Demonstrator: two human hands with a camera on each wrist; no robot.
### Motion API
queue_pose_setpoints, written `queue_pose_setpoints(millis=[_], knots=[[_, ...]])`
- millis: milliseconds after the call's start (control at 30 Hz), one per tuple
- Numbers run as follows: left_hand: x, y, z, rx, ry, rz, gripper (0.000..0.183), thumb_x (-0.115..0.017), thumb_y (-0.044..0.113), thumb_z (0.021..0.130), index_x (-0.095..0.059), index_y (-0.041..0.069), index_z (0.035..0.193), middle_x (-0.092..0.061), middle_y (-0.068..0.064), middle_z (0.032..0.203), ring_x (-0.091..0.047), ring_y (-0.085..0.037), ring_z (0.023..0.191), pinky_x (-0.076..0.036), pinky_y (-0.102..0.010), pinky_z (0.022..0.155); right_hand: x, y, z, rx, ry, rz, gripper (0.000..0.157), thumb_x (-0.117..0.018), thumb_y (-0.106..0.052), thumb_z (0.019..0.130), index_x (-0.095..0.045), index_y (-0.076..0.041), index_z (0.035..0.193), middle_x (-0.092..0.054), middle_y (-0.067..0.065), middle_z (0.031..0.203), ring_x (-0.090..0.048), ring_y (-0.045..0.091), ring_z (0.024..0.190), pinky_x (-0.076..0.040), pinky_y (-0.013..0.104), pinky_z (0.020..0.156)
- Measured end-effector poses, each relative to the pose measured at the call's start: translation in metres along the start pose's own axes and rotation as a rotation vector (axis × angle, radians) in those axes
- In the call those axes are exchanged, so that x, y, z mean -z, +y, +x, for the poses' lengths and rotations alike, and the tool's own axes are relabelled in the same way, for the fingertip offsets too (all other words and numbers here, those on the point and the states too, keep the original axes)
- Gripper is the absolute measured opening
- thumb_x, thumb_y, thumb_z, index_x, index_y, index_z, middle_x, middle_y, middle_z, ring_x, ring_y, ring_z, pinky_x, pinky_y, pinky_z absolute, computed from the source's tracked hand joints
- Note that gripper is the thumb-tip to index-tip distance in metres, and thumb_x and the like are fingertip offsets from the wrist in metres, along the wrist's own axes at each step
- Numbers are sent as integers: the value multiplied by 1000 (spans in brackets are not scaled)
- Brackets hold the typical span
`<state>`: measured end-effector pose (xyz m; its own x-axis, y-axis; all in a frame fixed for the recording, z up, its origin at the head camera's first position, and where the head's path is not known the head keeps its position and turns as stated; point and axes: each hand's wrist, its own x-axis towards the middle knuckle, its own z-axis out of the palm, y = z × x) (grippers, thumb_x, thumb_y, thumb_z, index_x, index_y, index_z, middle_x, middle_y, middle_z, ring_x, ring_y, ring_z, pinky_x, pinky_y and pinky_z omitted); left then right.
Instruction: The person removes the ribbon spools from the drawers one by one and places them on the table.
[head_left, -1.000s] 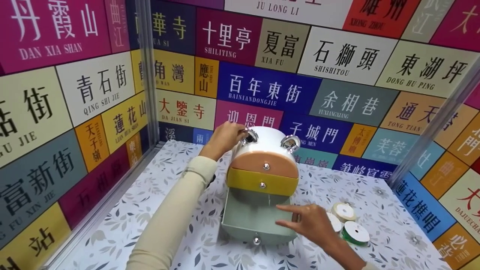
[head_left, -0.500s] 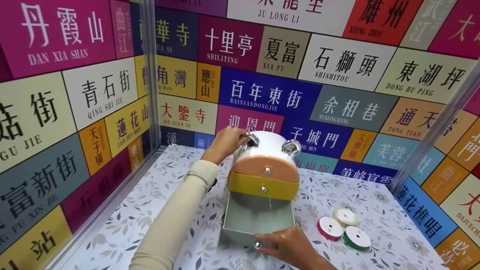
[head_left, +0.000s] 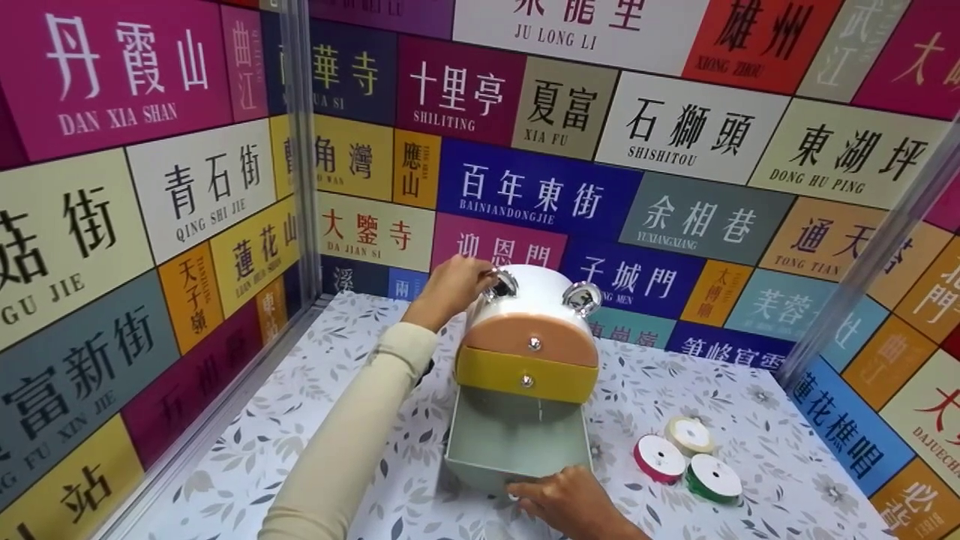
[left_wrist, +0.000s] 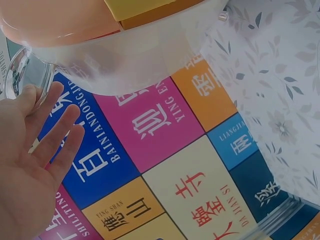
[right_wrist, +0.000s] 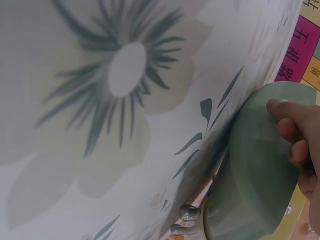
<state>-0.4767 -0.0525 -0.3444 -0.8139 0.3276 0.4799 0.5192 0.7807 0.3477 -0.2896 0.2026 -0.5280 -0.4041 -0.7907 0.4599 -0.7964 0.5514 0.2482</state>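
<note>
A rounded little drawer chest stands on the table, with a white top (head_left: 536,289) and silver ring-shaped ears. At its left ear (left_wrist: 30,77), my left hand (head_left: 454,289) grips the ring between thumb and index finger, other fingers spread. Orange (head_left: 495,330) and yellow (head_left: 487,367) drawers are in. Below them the pale green drawer (head_left: 469,427) is pulled out; no contents show inside. My right hand (head_left: 574,502) is at that drawer's front (right_wrist: 265,150), index fingertip on the small knob (right_wrist: 284,101), remaining fingers curled. The thumb is hidden.
Right of the chest lie three ribbon spools: red (head_left: 660,457), cream (head_left: 690,435) and green (head_left: 714,478). A leaf-patterned cloth (head_left: 300,360) covers the table. Wall panels with coloured place-name signs (head_left: 536,187) enclose the back and sides.
My right hand has come down and left from above the drawer's right side to its front knob. The left hand stays on the ear. The drawer remains pulled out.
</note>
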Motion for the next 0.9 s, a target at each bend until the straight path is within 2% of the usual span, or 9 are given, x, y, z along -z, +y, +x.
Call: queue_pose_setpoints(millis=[200,400,500,767,900], knots=[[2,-1,-1,11,-4,-10,18,-66,31,104,-79,20,111,-76,2,100,-67,-14,88,-58,-30,82,0,0,4,34,38,-41,26,-92,-23,77,-80,-30,98,-79,-8,82,-70,6,59,-60,24,56],[1,-3,-1,-6,10,6,18,-67,31,104,-79,19,110,-76,1,99,-67,-15,87,-58,-31,81,0,5,10,-4,36,-58,22,-90,-25,81,-79,-31,99,-76,-9,76,-71,7,59,-60,23,57],[0,-3,-2,-5,15,18,18,-67,31,103,-79,20,111,-76,1,100,-68,-15,87,-58,-31,82,-3,9,13,-27,43,-85,24,-91,-25,79,-79,-32,98,-76,-9,75,-70,7,57,-61,24,59],[-2,-1,-1,-25,6,14,18,-66,32,104,-79,20,106,-76,2,96,-66,-15,84,-57,-32,80,-9,16,15,-39,97,-93,30,-94,-21,70,-78,-32,93,-73,-11,69,-57,4,51,-53,21,48],[0,1,0,-9,-3,2,19,-66,33,104,-79,21,110,-76,3,98,-65,-14,85,-57,-30,79,-10,20,16,-64,74,-72,28,-94,-21,73,-78,-31,95,-76,-9,77,-62,5,55,-58,25,54]])
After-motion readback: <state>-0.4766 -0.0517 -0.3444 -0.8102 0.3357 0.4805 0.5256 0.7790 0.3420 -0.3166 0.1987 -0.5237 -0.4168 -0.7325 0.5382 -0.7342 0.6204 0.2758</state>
